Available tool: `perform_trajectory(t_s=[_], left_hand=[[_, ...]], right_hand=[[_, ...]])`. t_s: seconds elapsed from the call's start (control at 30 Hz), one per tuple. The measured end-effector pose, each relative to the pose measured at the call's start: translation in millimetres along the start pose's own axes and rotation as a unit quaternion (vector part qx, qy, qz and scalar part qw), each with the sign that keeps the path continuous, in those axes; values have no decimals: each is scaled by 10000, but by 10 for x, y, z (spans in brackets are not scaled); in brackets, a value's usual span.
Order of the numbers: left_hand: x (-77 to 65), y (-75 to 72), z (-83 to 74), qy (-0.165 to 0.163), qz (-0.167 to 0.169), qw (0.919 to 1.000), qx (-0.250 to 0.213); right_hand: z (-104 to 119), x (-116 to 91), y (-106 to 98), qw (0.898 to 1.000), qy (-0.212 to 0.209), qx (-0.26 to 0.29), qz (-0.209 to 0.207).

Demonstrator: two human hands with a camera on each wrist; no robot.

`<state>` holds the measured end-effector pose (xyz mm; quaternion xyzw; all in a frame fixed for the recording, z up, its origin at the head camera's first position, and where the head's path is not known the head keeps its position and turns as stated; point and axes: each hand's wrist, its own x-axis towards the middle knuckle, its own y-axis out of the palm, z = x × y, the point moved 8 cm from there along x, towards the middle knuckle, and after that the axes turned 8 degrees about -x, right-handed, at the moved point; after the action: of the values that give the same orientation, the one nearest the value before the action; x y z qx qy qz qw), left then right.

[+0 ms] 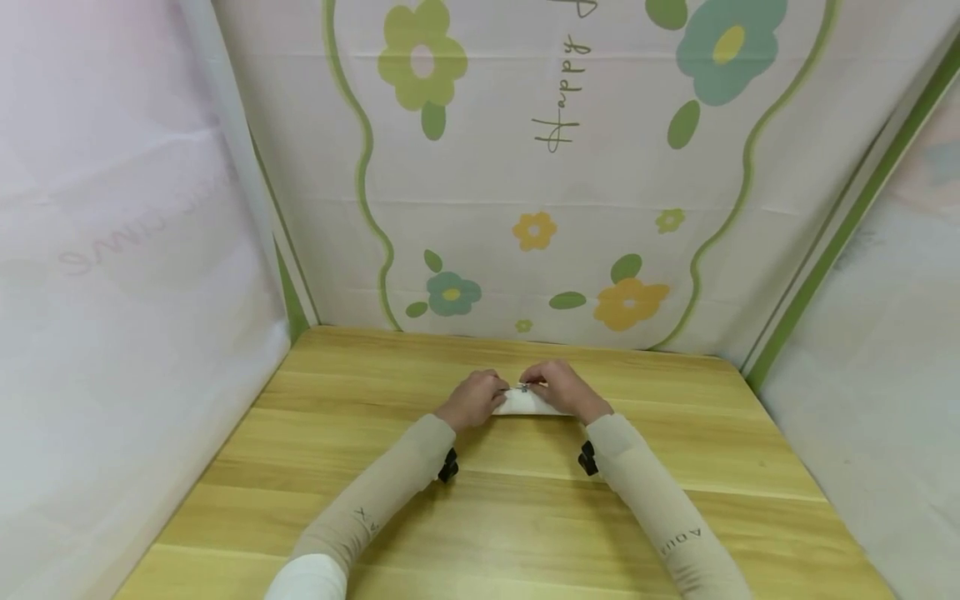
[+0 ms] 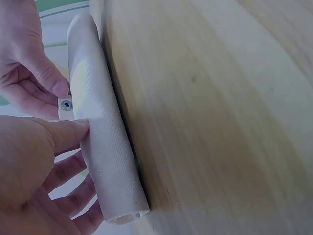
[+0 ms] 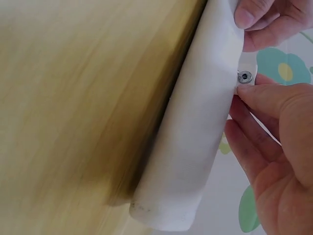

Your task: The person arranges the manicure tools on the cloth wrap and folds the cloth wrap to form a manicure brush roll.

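A rolled-up white cloth bundle (image 1: 528, 403) lies on the wooden table, long side across. My left hand (image 1: 476, 398) holds the roll at its left part; in the left wrist view its thumb (image 2: 73, 132) presses the roll while the other fingers reach behind. From the roll's far side sticks out a small white tab with a round metal snap (image 3: 245, 77). My right hand (image 1: 561, 388) pinches this tab between thumb and fingers, seen close in the right wrist view. The roll's open end (image 2: 128, 217) shows layered cloth. Whatever the roll contains is hidden.
The wooden table (image 1: 517, 517) stretches toward me and to both sides. A white curtain with printed flowers (image 1: 525, 175) hangs just behind its far edge, and pale curtains (image 1: 112, 333) stand at left and right. Black wrist devices (image 1: 588, 458) sit under both wrists.
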<state>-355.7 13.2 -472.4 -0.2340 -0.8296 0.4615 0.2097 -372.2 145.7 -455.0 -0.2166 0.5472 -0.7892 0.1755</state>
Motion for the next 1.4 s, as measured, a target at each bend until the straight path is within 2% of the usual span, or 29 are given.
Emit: perform_trajectory(t_s=[0.4, 0.67, 1.23, 1.4], left_hand=[[13, 16, 16, 60, 10, 10000, 11], [13, 37, 35, 46, 30, 10000, 13], [36, -2, 39, -58, 61, 9998, -198], [16, 18, 47, -80, 83, 9995, -278]], right_hand=[[35, -50, 41, 9994, -298, -159, -102], [58, -97, 53, 9990, -226, -384, -8], [84, -119, 39, 9979, -380, -492, -172], [125, -169, 67, 9971, -399, -649, -57]])
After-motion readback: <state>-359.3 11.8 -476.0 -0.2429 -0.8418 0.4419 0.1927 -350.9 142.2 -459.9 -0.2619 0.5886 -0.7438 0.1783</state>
